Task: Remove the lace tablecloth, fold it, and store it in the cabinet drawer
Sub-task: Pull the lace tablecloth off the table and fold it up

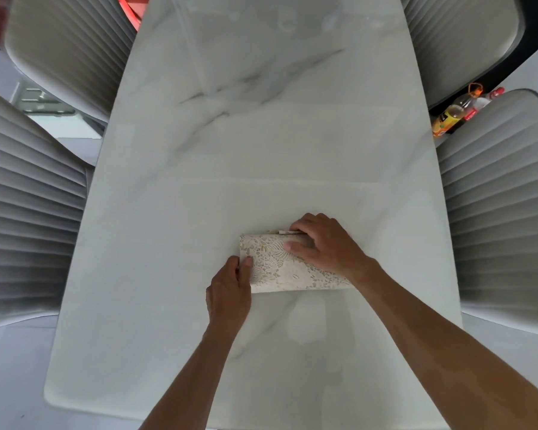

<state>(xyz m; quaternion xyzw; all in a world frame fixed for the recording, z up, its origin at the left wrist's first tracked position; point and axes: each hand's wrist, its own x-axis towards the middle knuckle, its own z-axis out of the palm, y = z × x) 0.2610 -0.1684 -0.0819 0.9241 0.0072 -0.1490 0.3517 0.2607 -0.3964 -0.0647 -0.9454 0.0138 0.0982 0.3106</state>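
The cream lace tablecloth lies folded into a small thick rectangle on the white marble table, a little nearer than the middle. My left hand pinches its near left corner, thumb on top and fingers curled at the edge. Over its far right part lies my right hand, thumb on the top face and fingers curled over the far edge. The right end of the cloth is hidden under my right wrist.
Grey ribbed chairs flank the table: two on the left, two on the right. Several bottles stand on the floor between the right chairs. No cabinet shows.
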